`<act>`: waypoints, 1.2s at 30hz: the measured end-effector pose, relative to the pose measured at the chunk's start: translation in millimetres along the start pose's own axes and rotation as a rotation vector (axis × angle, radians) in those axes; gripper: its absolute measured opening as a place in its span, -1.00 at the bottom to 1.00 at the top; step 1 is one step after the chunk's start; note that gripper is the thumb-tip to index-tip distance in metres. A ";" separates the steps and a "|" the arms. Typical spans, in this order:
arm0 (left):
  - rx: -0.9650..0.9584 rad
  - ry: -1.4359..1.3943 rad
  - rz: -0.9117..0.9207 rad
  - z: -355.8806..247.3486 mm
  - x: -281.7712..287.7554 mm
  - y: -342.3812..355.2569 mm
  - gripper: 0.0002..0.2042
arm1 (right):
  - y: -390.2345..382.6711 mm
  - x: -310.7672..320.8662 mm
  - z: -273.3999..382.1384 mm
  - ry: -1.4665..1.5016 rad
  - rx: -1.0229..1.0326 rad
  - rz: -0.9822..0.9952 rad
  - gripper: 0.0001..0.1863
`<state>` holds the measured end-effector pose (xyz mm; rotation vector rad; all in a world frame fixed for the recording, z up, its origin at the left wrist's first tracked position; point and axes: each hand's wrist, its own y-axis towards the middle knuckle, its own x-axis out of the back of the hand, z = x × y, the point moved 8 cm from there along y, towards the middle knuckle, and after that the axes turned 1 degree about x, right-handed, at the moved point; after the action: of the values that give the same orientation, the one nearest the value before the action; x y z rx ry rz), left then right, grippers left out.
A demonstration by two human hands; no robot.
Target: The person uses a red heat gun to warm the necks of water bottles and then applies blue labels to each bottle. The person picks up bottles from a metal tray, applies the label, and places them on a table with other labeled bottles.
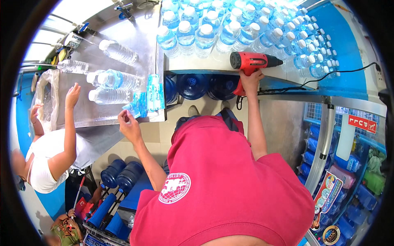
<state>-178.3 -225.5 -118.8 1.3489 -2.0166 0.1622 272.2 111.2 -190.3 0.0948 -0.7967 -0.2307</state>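
Note:
My right hand (250, 82) grips the handle of a red and black heat gun (255, 61), whose dark nozzle points right toward the standing bottles. A black cord (328, 76) runs along the counter near the gun. My left hand (129, 126) is at the front edge of the metal table, fingers pinching a blue printed plastic label sleeve (132, 109). Beside it lie stacks of flat blue label sleeves (155, 96). Several clear bottles (111, 96) lie on the table just beyond, one wearing a blue label.
Rows of capped, labelled water bottles (205, 41) crowd the white counter (193, 65). Big blue water jugs (192, 86) stand beneath it. At left a co-worker in a white shirt (55, 156) reaches over the table beside a plastic-lined bin (47, 98). Another person (65, 229) is lower left.

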 end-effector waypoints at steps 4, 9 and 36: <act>-0.003 -0.023 0.033 -8.9 -0.5 1.6 -0.85 | -1.6 0.2 -11.3 0.088 -0.007 -0.012 -0.01; 0.072 -0.190 0.058 -34.9 14.0 4.7 -0.87 | 6.6 -10.7 -34.3 0.026 0.079 0.003 0.05; -0.311 -0.055 0.042 -126.2 88.9 136.2 -0.81 | -7.9 34.0 -74.0 0.644 -0.049 0.005 -0.60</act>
<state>-253.7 -174.2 65.8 1.1258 -2.0178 -0.1657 347.0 95.2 -219.5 0.1123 -0.1504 -0.1978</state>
